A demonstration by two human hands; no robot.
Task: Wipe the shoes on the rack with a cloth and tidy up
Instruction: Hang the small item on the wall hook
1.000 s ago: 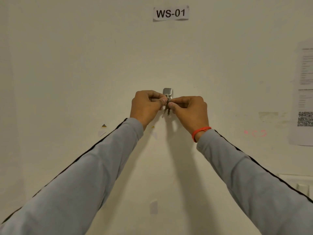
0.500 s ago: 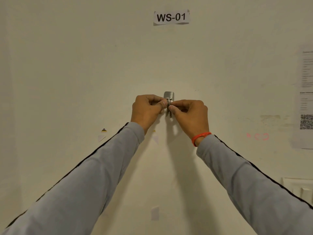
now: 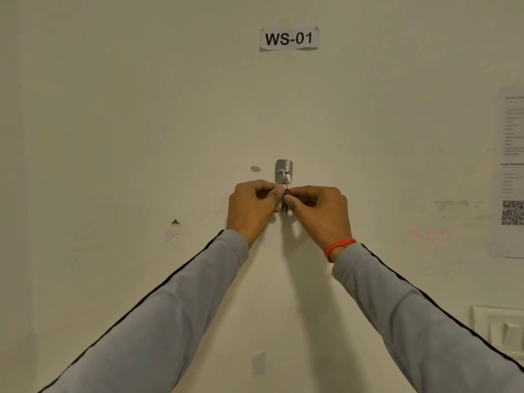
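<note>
The left hand [image 3: 253, 207] and the right hand [image 3: 319, 212] meet fingertip to fingertip, each pinching a small bunch of keys [image 3: 285, 200] between thumb and forefinger. The keys hang between both hands from a metal wall hook [image 3: 283, 171] just above.

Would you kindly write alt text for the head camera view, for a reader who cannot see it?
Two hands, left hand and right hand, pinch a small bunch of dark metal keys hanging from a silver stick-on wall hook on a cream wall. Above hangs a white paper label reading WS-01.
</note>
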